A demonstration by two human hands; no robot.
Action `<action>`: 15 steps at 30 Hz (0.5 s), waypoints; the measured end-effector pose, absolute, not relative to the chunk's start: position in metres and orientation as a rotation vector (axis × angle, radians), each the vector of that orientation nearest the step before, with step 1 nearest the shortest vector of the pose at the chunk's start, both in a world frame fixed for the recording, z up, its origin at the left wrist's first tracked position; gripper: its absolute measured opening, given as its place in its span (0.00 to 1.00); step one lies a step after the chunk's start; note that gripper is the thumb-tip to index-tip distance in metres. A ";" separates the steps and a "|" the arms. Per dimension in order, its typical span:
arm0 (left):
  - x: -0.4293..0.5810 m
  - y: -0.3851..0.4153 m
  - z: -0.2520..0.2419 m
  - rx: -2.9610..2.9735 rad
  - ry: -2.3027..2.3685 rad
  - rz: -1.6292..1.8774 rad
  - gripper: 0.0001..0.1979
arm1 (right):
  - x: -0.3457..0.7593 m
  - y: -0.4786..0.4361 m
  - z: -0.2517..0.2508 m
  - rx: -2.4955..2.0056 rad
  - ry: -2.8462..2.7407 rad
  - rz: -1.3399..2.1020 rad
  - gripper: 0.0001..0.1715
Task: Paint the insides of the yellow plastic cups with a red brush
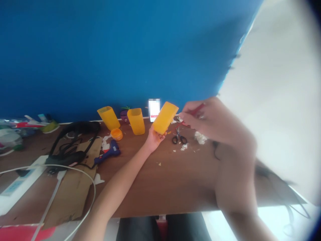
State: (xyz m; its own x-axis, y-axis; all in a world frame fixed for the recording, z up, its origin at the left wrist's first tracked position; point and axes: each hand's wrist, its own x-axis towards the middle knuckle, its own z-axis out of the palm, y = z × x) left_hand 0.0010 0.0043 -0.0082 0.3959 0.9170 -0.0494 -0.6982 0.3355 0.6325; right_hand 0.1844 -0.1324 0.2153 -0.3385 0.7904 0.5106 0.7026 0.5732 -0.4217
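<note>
My left hand (153, 139) is closed around the lower end of a yellow plastic cup (165, 117), which it holds tilted above the table. To the right of the cup, my right hand (218, 122), large and blurred, pinches a thin red pen-like stick (198, 109); its tip is hard to make out. The stick does not appear to touch the cup. Scissors with black handles (179, 138) lie below the two hands among white scraps. Two more yellow cups stand to the left, one tilted (109, 118) and one nearly upright (136, 122).
A lit phone (153, 109) leans at the blue wall behind the cup. On the left are an orange tub (116, 134), a blue glue gun (110, 152), cardboard (72, 197), a black strap, a white power strip (22, 185) and a looping white cable. Crumpled white paper (200, 137) lies right.
</note>
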 end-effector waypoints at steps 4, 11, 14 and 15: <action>0.002 0.003 -0.005 0.581 0.466 1.112 0.26 | 0.179 -0.132 0.215 -1.134 -2.121 0.196 0.15; 0.002 0.002 -0.003 0.591 0.478 1.121 0.26 | 0.174 -0.131 0.215 -1.169 -2.215 0.132 0.16; 0.002 0.002 -0.003 0.584 0.486 1.116 0.27 | 0.175 -0.130 0.214 -1.126 -2.174 0.140 0.15; 0.003 0.003 -0.003 0.582 0.492 1.111 0.27 | 0.174 -0.130 0.214 -1.116 -2.162 0.149 0.15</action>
